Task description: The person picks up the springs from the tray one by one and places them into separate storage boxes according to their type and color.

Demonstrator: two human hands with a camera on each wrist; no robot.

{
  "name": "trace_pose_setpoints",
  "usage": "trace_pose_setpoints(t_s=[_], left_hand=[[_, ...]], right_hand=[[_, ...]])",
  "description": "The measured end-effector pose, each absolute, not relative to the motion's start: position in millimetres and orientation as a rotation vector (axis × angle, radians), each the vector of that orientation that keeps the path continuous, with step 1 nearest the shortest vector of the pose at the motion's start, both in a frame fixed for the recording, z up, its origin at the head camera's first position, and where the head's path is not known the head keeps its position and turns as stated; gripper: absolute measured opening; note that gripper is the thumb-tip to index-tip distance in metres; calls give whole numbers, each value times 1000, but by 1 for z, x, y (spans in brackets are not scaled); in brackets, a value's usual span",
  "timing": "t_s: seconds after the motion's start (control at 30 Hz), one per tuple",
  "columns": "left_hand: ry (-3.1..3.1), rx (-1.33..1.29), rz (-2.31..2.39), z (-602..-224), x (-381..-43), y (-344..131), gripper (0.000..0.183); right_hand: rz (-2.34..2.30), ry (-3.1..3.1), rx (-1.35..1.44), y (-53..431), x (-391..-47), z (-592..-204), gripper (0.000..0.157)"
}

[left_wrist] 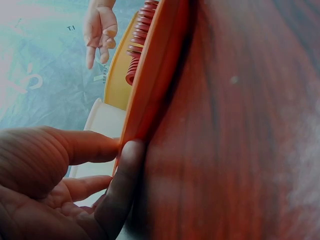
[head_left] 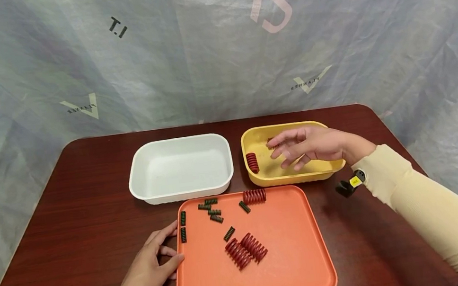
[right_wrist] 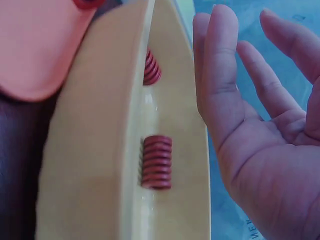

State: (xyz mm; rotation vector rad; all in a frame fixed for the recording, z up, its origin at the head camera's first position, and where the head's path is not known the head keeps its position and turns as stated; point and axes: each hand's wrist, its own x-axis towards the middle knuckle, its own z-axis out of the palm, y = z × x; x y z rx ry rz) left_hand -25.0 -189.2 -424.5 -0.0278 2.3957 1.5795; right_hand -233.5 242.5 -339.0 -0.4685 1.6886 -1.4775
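Note:
An orange tray (head_left: 286,260) lies on the table, holding several small dark green springs (head_left: 229,233) and 3 larger red springs (head_left: 254,247). At its left side, my left hand (head_left: 151,262) holds the rim; in the left wrist view the thumb and a finger (left_wrist: 131,160) meet the tray's edge. My right hand (head_left: 311,145) hovers over the yellow bin (head_left: 255,178), fingers spread loosely with nothing in them. Inside that bin, one red spring (head_left: 252,163) lies by the left wall and another (right_wrist: 157,162) shows in the right wrist view, partly behind my fingers in the head view.
To the left of the yellow bin stands a white bin (head_left: 180,168), with no contents visible. Both bins sit behind the tray on a dark red-brown wooden table (head_left: 73,233). A grey printed sheet (head_left: 201,60) hangs behind the table.

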Motion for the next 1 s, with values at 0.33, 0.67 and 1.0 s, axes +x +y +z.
trace_pose_setpoints(t_s=[0.33, 0.67, 1.0], left_hand=[[2393, -38, 1578, -425, -25, -189, 71], [2390, -46, 1575, -425, -26, -188, 71], [2390, -42, 1575, -424, -25, -188, 71]], right_hand=[[-1577, 1575, -525, 241, -198, -343, 46], [-1645, 1498, -563, 231, -172, -357, 47], [-1658, 1460, -588, 223, -153, -371, 55]])
